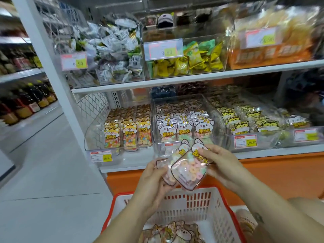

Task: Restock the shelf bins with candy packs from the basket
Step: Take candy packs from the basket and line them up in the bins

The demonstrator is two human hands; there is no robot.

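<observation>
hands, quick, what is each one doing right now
Left hand: closed, holding the candy packs by their left edge.
Right hand: closed, pinching the same candy packs near the top.

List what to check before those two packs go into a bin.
1. Grip: left hand and right hand both hold the candy packs: ok.
2. Match: the packs' grey ears suit the koala bin straight ahead: ok.
3. Room in the koala bin: rows look packed to the front: cannot tell.
4. Path to that bin: nothing in between: ok.
5. Supply: spare packs lie in the basket: ok.
</observation>
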